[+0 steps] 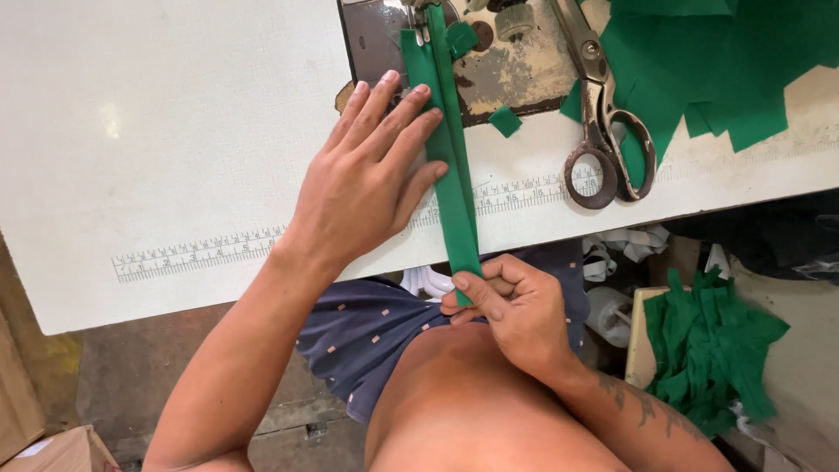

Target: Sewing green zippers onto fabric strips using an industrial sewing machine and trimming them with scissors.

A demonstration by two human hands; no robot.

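Left hand [371,175]: flat, palm down on the white table [175,131], fingers spread and straight, fingertips pressing the left edge of the green fabric strip [454,175]; not clenched, nothing gripped. A printed ruler scale [201,252] runs along the table edge under and to the left of this wrist.

Strip: long, folded, running from the sewing machine plate [516,74] just beyond the left fingertips, back over the table edge to the right hand [511,310].

Right hand: below the table edge, thumb and forefinger pinching the strip's near end, other fingers curled.

Beyond and right of the right hand: scissors [603,131] lying on the table, partly open; green fabric pieces [725,61] just past them. Right of the right forearm, a heap of green strips [708,350].
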